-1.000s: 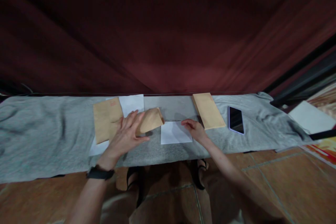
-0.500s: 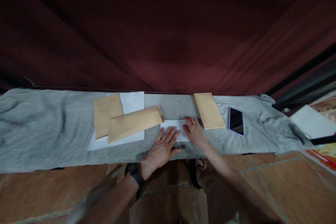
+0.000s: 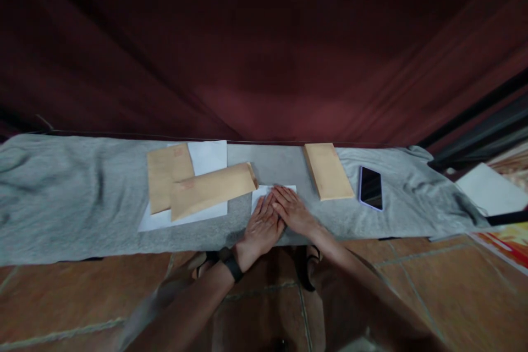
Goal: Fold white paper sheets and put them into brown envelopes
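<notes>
Two hands now lie flat and side by side on the small white sheet (image 3: 260,196) at the middle of the frame, where a second ago they were apart. The left hand (image 3: 261,226), with a dark band at its wrist, was then over on the brown envelope (image 3: 212,191) left of centre; half a second ago it was already settling beside the right one, and now its palm is down on the near part of the sheet, its fingers (image 3: 264,208) extended, close together and grasping nothing. The right hand (image 3: 292,210) has slid a little toward the centre and rests across the sheet's right half, fingers likewise straight and pressed onto the paper, their tips touching or just overlapping those of the left. Most of the sheet is hidden beneath the two hands; only its far left corner and top edge show. To judge by the flat palms, the paper is being pressed or smoothed against the grey cloth (image 3: 74,198) that covers the bench, and the envelope has been let go: it lies slantwise over a larger white sheet (image 3: 208,155) and a second brown envelope (image 3: 165,176) to its left. Right of the hands, apart from them, lie a third brown envelope (image 3: 329,170) and a dark phone (image 3: 370,187). Dark red drapery (image 3: 264,49) fills the upper frame.
</notes>
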`<state>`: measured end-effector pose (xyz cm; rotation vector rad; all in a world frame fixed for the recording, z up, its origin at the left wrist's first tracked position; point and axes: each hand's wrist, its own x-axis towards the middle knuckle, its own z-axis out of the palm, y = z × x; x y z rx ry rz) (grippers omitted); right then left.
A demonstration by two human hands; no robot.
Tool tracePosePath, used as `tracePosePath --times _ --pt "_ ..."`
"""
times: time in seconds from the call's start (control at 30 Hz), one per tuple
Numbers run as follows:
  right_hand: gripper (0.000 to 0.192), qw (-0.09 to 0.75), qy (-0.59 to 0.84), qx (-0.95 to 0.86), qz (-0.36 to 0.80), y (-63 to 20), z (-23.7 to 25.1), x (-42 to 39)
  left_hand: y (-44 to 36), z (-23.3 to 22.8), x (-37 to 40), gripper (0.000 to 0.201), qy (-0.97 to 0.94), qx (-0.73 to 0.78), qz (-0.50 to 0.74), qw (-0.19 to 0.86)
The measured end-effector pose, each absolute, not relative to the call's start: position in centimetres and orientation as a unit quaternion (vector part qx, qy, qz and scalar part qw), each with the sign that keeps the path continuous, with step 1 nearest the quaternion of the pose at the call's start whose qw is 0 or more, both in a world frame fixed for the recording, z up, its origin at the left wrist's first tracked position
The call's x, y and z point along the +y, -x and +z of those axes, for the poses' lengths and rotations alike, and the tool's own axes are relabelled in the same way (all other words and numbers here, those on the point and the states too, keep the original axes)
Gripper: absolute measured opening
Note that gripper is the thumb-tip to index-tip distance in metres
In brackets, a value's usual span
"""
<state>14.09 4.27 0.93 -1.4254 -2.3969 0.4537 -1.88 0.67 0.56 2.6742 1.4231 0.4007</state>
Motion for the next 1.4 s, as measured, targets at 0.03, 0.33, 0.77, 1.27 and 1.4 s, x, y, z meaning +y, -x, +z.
tracePosePath --times 0.03,0.33,0.77,1.27,1.4 --pt "0.052 0.141 0.506 -0.838 0.15 -14.1 0.8 4.1 1.9 0.5 0.7 0.057 -0.869 0.475 0.13 0.043" --pt "0.056 0.084 0.569 -0.818 0.022 -15.6 -0.1 3.6 2.6 0.4 0.5 0.065 -0.817 0.565 0.113 0.02" --pt "0.048 0.148 0.662 -0.735 0.012 -16.4 1.8 2.6 0.0 3.1 -1.0 0.064 -0.755 0.656 0.006 0.011" --pt "0.033 0.134 0.714 -0.642 0.244 -16.7 3.0 3.8 -0.5 2.6 -1.3 0.058 -0.769 0.638 -0.007 -0.036" --pt "0.02 0.156 0.697 -0.639 0.285 -16.7 3.1 4.1 0.2 2.1 -1.7 0.056 -0.778 0.625 0.037 -0.05"
